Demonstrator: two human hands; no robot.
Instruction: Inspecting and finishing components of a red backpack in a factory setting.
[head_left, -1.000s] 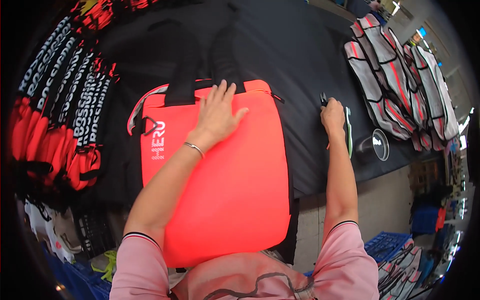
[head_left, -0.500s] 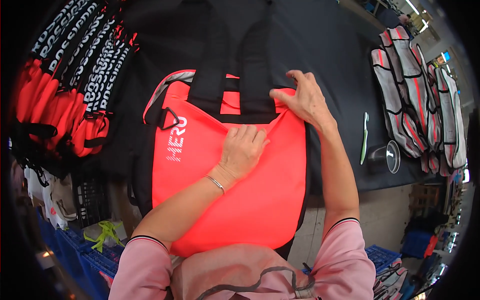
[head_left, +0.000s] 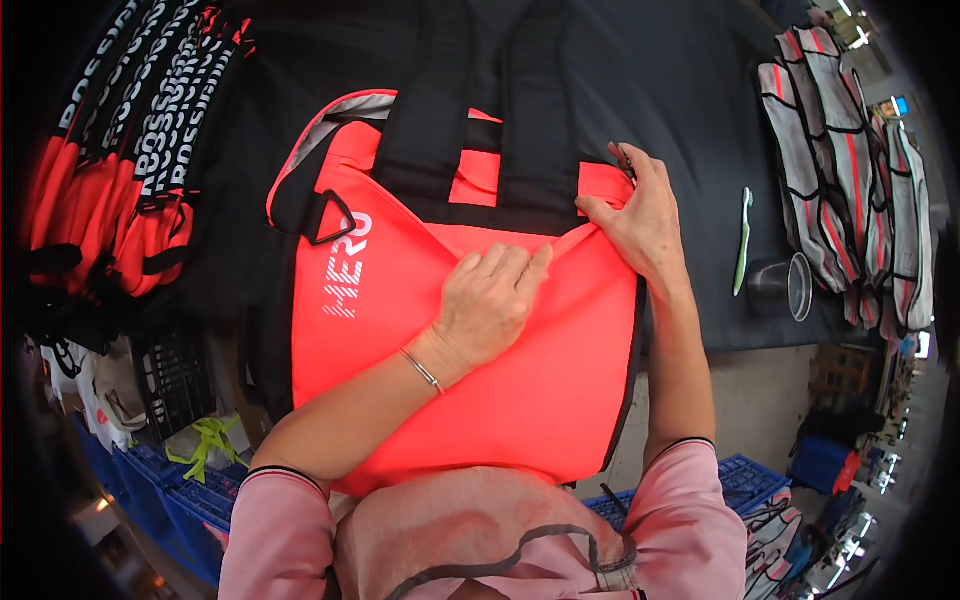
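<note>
A bright coral-red bag (head_left: 520, 400) with black straps (head_left: 540, 110) lies flat on a black table (head_left: 660, 80) in front of me. My left hand (head_left: 490, 300) presses on the middle of the bag, its fingertips pinching a raised fold of the red fabric. My right hand (head_left: 645, 220) grips the same fold at the bag's upper right corner, beside the black edge trim. A black triangular ring (head_left: 330, 220) hangs on the bag's left side.
A stack of red-and-black bags (head_left: 120, 150) lies at the left. Grey-and-red vests (head_left: 850, 170) lie at the right. A green-handled tool (head_left: 742, 240) and a small metal cup (head_left: 785, 288) sit near the table's right edge. Blue crates (head_left: 745, 480) stand on the floor below.
My right hand came from the tool at the right over to the bag's upper right corner. My left hand slid down to the bag's middle, and a fabric fold has risen between the hands.
</note>
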